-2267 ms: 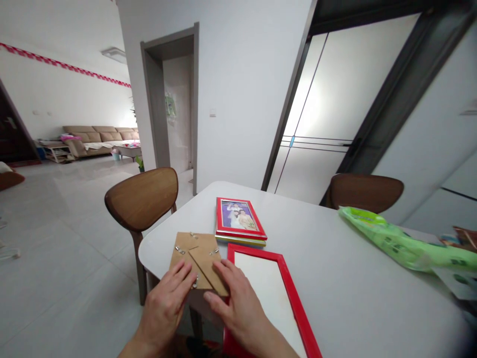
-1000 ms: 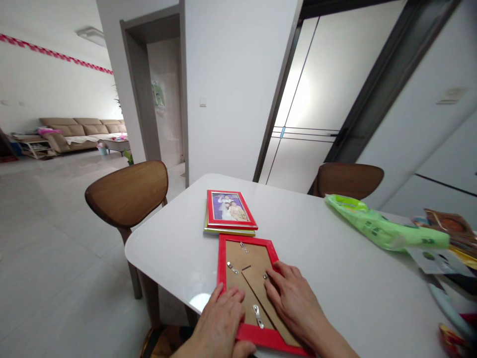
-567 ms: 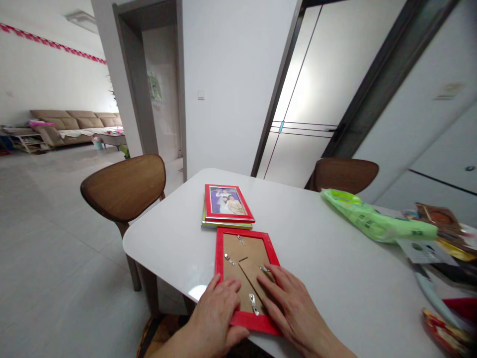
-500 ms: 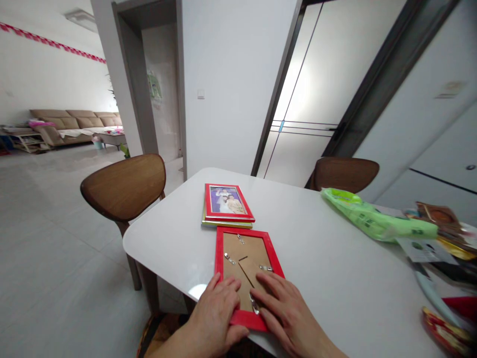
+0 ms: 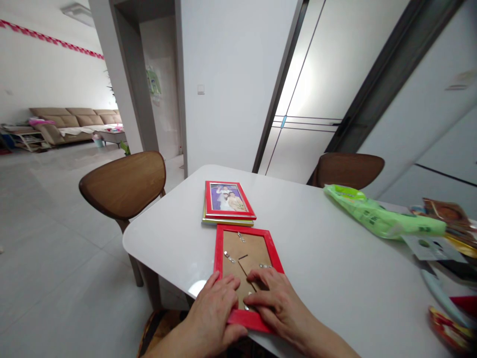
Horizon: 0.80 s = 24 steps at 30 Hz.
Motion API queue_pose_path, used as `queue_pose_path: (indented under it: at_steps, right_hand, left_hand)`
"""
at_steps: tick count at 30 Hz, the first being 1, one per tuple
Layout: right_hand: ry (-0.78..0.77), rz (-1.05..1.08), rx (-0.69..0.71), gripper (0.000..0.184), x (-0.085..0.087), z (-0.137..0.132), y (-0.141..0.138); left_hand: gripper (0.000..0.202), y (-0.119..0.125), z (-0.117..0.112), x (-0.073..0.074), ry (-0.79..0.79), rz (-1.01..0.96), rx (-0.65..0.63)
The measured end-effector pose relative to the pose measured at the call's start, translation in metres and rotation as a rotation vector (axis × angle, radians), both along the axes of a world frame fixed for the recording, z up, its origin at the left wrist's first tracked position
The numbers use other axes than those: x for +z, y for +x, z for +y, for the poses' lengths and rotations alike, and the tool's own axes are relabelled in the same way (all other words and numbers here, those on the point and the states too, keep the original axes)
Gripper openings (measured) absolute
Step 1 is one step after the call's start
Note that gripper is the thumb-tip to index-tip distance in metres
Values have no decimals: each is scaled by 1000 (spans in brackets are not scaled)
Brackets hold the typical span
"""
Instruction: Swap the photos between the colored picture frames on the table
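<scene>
Across the white table (image 5: 320, 263), lower centre, brown backing (image 5: 256, 247) already sits inside the red frame (image 5: 219, 248), clips (image 5: 229, 257) seemingly not over its rim yet, left hand (image 5: 216, 304) flat, fingers close together, right hand's (image 5: 275, 302) bent by the lowest clip (image 5: 246, 308), grip hidden.

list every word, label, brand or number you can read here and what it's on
No words or numbers can be read.
Bag: dark green marks, too blurred to read.
Photo: any writing would be too small to read.
Board: no writing shows on its visible part.
</scene>
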State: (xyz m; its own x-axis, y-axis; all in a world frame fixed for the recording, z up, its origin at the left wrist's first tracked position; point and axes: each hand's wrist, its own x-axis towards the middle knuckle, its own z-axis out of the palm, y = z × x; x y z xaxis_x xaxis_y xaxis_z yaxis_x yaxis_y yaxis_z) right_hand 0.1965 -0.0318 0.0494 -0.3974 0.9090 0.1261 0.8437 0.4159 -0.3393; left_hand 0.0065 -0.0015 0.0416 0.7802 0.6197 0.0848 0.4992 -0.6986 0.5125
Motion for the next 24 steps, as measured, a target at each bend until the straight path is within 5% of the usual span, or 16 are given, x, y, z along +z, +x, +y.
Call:
queue_pose_path:
  at_steps: [8,14,24]
  right_hand:
    - [101,-97,116,29,9,-10,3]
    - [100,-157,145,46,-6,-12,9]
    - [190,-216,145,42,-23,-15,10]
  left_hand:
    - [38,-1,2,-6,10,-23,-6]
    - [43,-4,1,-5,19,-21,-12]
    - [42,-6,1,-5,5,-20,-12]
